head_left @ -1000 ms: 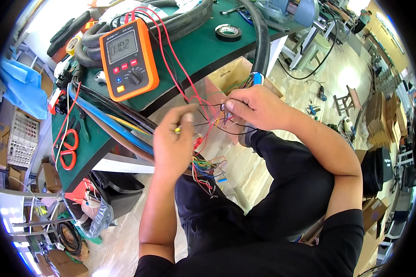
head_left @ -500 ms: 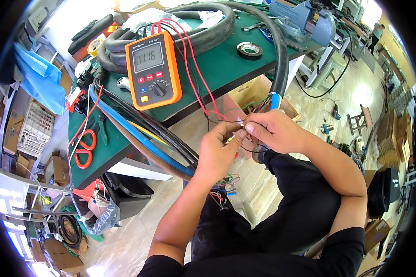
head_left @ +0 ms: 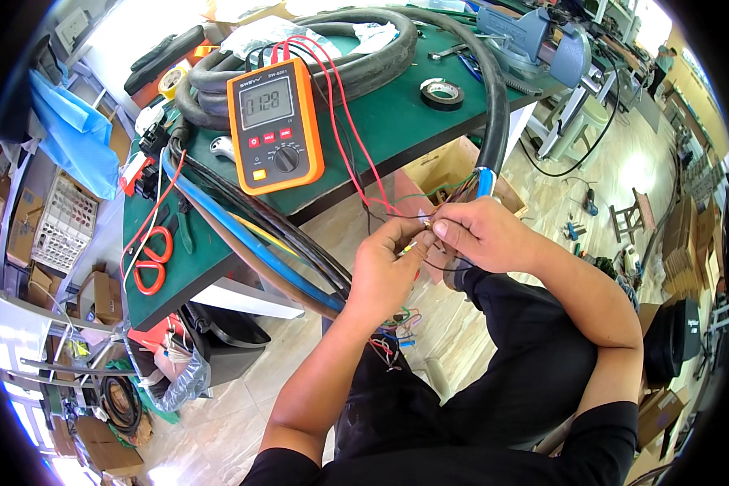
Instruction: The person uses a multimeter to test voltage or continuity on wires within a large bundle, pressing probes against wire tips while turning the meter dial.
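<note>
**Thin wires pinched between both hands off bench edge**

Thin wires (head_left: pixel 429 220) sit just past the front edge of the green workbench (head_left: pixel 397 130), where the thick black cable (head_left: pixel 494 121) ends. Orange multimeter (head_left: pixel 275 125) lies on bench, red leads (head_left: pixel 344 130) running to the hands. Left hand (head_left: pixel 385 271) fingers closed, pinching wires; right hand (head_left: pixel 482 235) pinching same bundle, fingertips touching left's. Red scissors (head_left: pixel 150 259) far left.
</note>
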A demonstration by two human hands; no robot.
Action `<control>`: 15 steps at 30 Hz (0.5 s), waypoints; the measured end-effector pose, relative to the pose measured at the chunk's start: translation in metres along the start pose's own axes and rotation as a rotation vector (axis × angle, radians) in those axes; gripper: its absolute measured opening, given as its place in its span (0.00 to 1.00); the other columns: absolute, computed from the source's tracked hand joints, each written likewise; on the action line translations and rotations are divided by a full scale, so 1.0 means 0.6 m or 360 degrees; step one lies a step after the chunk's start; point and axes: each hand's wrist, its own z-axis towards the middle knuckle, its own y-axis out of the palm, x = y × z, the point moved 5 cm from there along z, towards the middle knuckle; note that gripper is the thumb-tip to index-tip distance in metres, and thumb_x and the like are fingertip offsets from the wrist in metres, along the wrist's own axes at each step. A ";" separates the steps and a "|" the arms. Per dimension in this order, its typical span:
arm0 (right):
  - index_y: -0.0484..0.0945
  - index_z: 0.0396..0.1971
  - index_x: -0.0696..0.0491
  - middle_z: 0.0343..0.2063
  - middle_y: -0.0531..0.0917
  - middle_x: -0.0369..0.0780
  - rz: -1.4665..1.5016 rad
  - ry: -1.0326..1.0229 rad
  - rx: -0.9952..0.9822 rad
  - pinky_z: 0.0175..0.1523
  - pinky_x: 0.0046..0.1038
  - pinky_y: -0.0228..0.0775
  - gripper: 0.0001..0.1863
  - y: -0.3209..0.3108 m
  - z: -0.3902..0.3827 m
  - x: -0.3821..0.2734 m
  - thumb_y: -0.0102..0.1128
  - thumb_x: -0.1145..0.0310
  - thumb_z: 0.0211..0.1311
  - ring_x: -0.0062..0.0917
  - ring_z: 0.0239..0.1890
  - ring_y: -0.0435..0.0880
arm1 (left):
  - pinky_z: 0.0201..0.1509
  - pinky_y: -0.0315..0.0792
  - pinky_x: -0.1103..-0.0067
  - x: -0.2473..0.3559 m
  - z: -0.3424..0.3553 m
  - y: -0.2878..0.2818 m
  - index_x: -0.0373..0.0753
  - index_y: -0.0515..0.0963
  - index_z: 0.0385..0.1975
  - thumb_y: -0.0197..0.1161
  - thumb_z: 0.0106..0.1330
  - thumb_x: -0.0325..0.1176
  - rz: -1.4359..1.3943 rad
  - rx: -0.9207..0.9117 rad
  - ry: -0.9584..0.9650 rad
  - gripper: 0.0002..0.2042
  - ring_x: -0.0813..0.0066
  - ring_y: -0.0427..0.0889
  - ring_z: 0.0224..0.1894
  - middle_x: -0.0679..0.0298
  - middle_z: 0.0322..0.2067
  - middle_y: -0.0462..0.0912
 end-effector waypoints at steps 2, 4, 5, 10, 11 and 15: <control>0.75 0.31 0.58 0.13 0.74 0.39 0.0029 0.0023 -0.0005 0.26 0.27 0.68 0.16 0.001 -0.001 0.004 0.48 0.60 0.74 0.24 0.16 0.76 | 0.38 0.73 0.82 -0.002 0.001 0.000 0.30 0.78 0.43 0.64 0.68 0.32 0.0006 0.0009 0.0002 0.12 0.82 0.80 0.35 0.62 0.32 0.84; 0.75 0.31 0.58 0.13 0.75 0.39 0.0050 0.0033 -0.0004 0.26 0.28 0.68 0.16 0.001 -0.001 0.005 0.48 0.61 0.74 0.25 0.16 0.77 | 0.37 0.72 0.82 -0.001 0.001 0.000 0.30 0.78 0.43 0.64 0.68 0.31 0.0028 0.0009 -0.0037 0.11 0.83 0.79 0.34 0.63 0.31 0.84; 0.76 0.31 0.58 0.13 0.75 0.40 0.0055 0.0031 0.0000 0.26 0.28 0.68 0.16 0.000 0.000 0.004 0.48 0.61 0.73 0.25 0.16 0.77 | 0.37 0.72 0.82 0.001 0.001 0.001 0.30 0.78 0.43 0.64 0.68 0.31 0.0039 0.0008 -0.0057 0.11 0.83 0.79 0.34 0.63 0.31 0.84; 0.77 0.28 0.59 0.14 0.77 0.45 -0.0178 -0.0073 0.0063 0.27 0.33 0.69 0.16 -0.003 -0.001 0.002 0.51 0.62 0.71 0.35 0.17 0.78 | 0.35 0.71 0.82 0.001 -0.002 0.006 0.32 0.78 0.40 0.63 0.67 0.29 0.0003 0.0087 0.0005 0.07 0.84 0.75 0.31 0.64 0.29 0.83; 0.77 0.28 0.59 0.15 0.77 0.46 -0.0214 -0.0108 0.0074 0.27 0.35 0.69 0.16 -0.003 0.002 0.002 0.51 0.62 0.71 0.38 0.17 0.78 | 0.32 0.70 0.82 -0.002 0.000 0.006 0.32 0.78 0.42 0.63 0.67 0.27 0.0028 0.0095 0.0044 0.08 0.85 0.75 0.29 0.64 0.29 0.83; 0.80 0.36 0.59 0.23 0.81 0.45 -0.0464 0.0181 -0.0073 0.33 0.32 0.70 0.11 -0.012 0.004 0.011 0.56 0.65 0.68 0.33 0.25 0.80 | 0.27 0.66 0.86 -0.004 -0.001 -0.008 0.35 0.77 0.38 0.62 0.70 0.31 -0.0111 0.0226 -0.0038 0.06 0.88 0.69 0.24 0.70 0.25 0.77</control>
